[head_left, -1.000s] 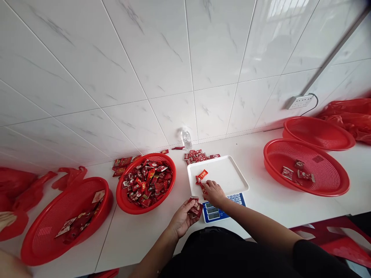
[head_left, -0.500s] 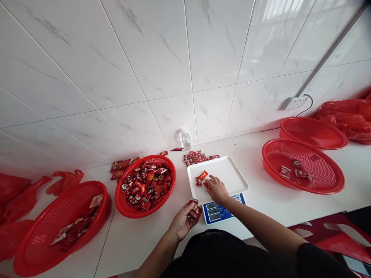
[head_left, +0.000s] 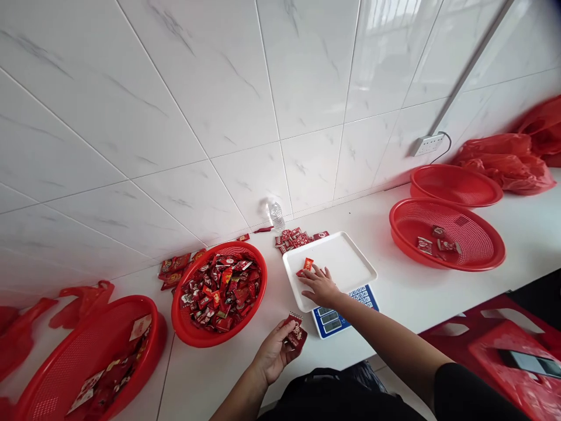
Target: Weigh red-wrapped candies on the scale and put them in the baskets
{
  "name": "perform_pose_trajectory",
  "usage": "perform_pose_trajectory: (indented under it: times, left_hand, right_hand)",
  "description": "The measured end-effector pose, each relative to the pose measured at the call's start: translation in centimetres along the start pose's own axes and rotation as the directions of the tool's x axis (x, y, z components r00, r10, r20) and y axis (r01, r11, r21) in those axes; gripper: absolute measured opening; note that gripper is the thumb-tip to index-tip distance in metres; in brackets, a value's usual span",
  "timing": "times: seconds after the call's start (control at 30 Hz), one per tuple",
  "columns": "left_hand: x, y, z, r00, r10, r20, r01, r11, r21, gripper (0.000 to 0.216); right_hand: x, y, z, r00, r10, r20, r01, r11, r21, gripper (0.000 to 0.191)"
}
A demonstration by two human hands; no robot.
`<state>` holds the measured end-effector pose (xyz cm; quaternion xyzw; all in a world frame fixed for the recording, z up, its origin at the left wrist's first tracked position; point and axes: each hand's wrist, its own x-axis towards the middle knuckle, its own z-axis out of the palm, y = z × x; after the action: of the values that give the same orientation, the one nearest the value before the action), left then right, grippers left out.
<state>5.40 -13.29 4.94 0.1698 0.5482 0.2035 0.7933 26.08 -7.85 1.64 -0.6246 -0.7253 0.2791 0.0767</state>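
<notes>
My left hand (head_left: 272,353) is closed around a small bundle of red candy packets (head_left: 295,332) just in front of the counter edge. My right hand (head_left: 321,285) lies on the white tray (head_left: 346,257) of a blue scale (head_left: 344,313), fingers stretched over a few red packets (head_left: 307,266) at the tray's left side. A red basket (head_left: 218,289) heaped with red wrapped candies stands left of the tray.
A second red basket (head_left: 87,356) with a few packets sits at the far left. Two more red baskets (head_left: 447,240) stand at the right, the nearer one holding a few packets. Loose packets (head_left: 298,238) and a small water bottle (head_left: 276,215) lie by the tiled wall. Red plastic bags (head_left: 504,161) are piled at the far right.
My right hand slid forward over the tray and spread its fingers on the packets there. The camera view has turned a little to the right. My left hand kept its bundle.
</notes>
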Motion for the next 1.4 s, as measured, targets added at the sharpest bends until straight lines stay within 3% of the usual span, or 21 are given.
perform_pose_trajectory:
  times: [0.1,0.23,0.37,0.53,0.73,1.03,1.4]
  left_hand:
    - [0.3,0.0,0.3,1.000,-0.006,-0.003,0.006,1.000,0.018,0.040]
    - [1.2,-0.2,2.7,1.000,0.005,-0.006,-0.005,1.000,0.008,0.042]
    - [2.1,-0.8,6.2,1.000,-0.026,0.006,0.026,0.999,-0.021,0.043]
    - [2.9,-1.3,10.2,0.995,-0.068,0.078,0.073,0.995,-0.068,0.029]
    - [3.2,-1.4,12.8,0.990,-0.073,0.121,0.088,0.989,-0.123,0.017]
    - [4.5,-0.7,13.4,0.989,0.051,0.138,-0.025,0.983,-0.182,0.014]
    - [4.5,-0.7,14.6,1.000,0.025,-0.003,-0.025,0.996,-0.080,0.020]
  right_hand:
    - [-2.2,0.6,-0.1,0.994,-0.035,-0.108,0.043,0.997,0.070,0.049]
    - [-6.8,3.2,-0.7,0.957,-0.039,-0.289,0.106,0.970,0.219,0.041]
    - [-12.2,7.5,-1.0,0.923,0.163,-0.349,0.000,0.907,0.422,0.038]
    - [-16.3,12.2,-0.6,0.896,0.341,-0.284,-0.123,0.806,0.579,0.036]
    - [-15.9,14.8,-1.7,0.918,0.298,-0.261,-0.109,0.823,0.557,0.035]
    - [-13.5,19.6,-5.4,0.869,0.315,-0.383,-0.119,0.882,0.455,0.034]
    - [-12.1,19.5,-5.7,0.899,0.267,-0.347,-0.100,0.897,0.431,0.033]
